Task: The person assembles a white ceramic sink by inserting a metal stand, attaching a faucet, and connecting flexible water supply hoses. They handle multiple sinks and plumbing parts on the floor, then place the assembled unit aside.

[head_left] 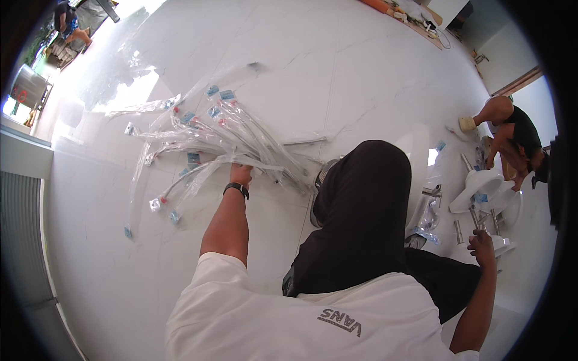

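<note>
A loose pile of flexible metal hoses in clear plastic sleeves, with blue tags and some red ends, lies on the floor to my left. At the pile's near side, my left hand closes on one plastic-wrapped hose; the plastic partly covers its fingers. Far to the right, my right hand is raised with its fingers curled. Just beyond its fingertips stands a thin metal tube, next to white ceramic basins. Whether the right fingers grip this tube is unclear.
Another person crouches at the right beside the basins. Metal fittings in plastic lie near my bent knee. A grey shutter stands at the left edge, and boards with clutter lie at the far right.
</note>
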`<state>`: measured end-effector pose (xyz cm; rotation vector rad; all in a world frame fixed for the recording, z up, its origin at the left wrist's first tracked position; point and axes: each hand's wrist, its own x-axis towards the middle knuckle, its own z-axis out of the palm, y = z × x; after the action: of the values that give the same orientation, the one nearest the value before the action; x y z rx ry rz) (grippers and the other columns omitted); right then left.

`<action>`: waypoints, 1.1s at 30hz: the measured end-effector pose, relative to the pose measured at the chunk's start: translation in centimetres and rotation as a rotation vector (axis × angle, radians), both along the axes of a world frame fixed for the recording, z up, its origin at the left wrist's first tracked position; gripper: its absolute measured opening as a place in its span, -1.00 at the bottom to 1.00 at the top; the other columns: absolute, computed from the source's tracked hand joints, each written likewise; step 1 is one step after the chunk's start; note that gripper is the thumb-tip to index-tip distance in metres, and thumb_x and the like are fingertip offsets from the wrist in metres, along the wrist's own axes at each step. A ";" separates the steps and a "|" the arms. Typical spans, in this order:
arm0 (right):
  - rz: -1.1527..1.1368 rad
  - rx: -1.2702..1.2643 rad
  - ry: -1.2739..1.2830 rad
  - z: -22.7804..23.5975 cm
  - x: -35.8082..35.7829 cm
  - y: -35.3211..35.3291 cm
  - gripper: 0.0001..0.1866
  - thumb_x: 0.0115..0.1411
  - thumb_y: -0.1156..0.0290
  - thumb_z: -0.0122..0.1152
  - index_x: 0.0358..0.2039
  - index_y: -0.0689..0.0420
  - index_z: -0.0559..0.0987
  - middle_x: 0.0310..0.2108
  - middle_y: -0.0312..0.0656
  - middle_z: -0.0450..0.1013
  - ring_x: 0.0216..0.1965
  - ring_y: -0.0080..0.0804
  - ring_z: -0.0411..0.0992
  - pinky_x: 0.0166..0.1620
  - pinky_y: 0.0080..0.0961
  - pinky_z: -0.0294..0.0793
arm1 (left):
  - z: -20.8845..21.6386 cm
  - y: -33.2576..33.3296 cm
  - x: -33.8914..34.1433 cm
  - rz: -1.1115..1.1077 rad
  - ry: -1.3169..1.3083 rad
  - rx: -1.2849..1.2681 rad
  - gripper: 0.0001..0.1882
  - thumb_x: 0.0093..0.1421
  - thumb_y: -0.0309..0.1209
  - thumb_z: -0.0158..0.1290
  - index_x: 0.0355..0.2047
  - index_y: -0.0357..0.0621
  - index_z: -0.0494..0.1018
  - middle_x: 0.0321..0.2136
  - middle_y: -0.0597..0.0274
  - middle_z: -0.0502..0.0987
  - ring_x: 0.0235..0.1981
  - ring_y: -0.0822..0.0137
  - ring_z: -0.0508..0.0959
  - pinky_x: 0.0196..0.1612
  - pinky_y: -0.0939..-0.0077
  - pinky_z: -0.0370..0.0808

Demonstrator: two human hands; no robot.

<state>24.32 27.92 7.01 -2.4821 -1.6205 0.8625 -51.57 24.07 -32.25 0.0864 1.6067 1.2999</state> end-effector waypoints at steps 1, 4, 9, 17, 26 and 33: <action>-0.014 0.023 0.009 0.2 0.3 -0.2 -0.43 0.25 0.26 0.25 0.20 0.30 0.44 -0.28 -0.17 0.53 -0.36 -0.44 0.53 -0.38 -0.51 0.48 | 0.8 2.0 -0.9 0.002 0.009 0.100 -0.36 0.23 -0.44 0.11 0.30 0.13 0.20 0.11 0.13 0.44 0.03 0.05 0.50 0.02 -0.17 0.48; -0.020 0.065 0.017 0.8 0.6 -0.5 -0.42 0.25 0.26 0.25 0.20 0.31 0.43 -0.28 -0.16 0.52 -0.35 -0.45 0.51 -0.36 -0.51 0.47 | 5.3 7.4 -3.0 0.159 -0.141 0.330 -0.41 0.25 -0.41 0.13 0.28 0.11 0.24 -0.01 0.15 0.48 -0.09 0.19 0.53 -0.05 0.01 0.52; 0.106 0.208 0.112 1.5 -1.4 0.0 -0.42 0.23 0.26 0.28 0.19 0.30 0.44 -0.24 -0.17 0.50 -0.34 -0.48 0.47 -0.30 -0.52 0.45 | 16.8 9.2 0.8 0.206 -0.021 0.358 -0.48 0.27 -0.39 0.16 0.21 -0.10 0.29 -0.10 0.18 0.50 -0.18 0.29 0.54 -0.04 0.23 0.55; 0.316 0.353 0.273 6.4 -9.9 2.6 -0.46 0.15 0.45 0.34 0.15 0.28 0.50 -0.17 -0.09 0.55 -0.25 -0.40 0.52 -0.10 -0.39 0.52 | 38.3 5.9 10.9 -0.394 0.810 0.674 -0.62 0.28 -0.58 0.06 0.12 -0.27 0.39 0.00 0.02 0.63 -0.05 0.32 0.65 0.00 0.35 0.57; 0.491 0.473 0.424 10.8 -13.3 5.5 -0.42 0.06 0.56 0.32 0.15 0.22 0.50 -0.09 -0.08 0.53 -0.12 -0.27 0.54 -0.05 -0.31 0.54 | 57.5 8.8 22.3 -0.388 1.391 1.331 -0.84 0.28 -0.52 0.19 -0.13 -0.26 0.59 -0.31 0.16 0.65 -0.35 0.31 0.67 -0.27 0.43 0.59; 0.537 0.728 0.491 5.7 -11.2 8.4 0.14 0.09 -0.47 0.22 0.45 0.08 0.17 0.41 0.07 0.19 0.30 0.07 0.32 0.22 0.03 0.37 | 64.9 13.9 32.1 -0.110 0.836 1.703 -0.79 0.43 -0.33 0.06 -0.17 -0.27 0.49 -0.26 0.15 0.52 -0.40 0.38 0.49 -0.22 0.50 0.49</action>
<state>13.08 36.34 12.70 -1.2658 -1.9486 0.6613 -19.49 37.94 32.69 1.8742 0.5325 2.3154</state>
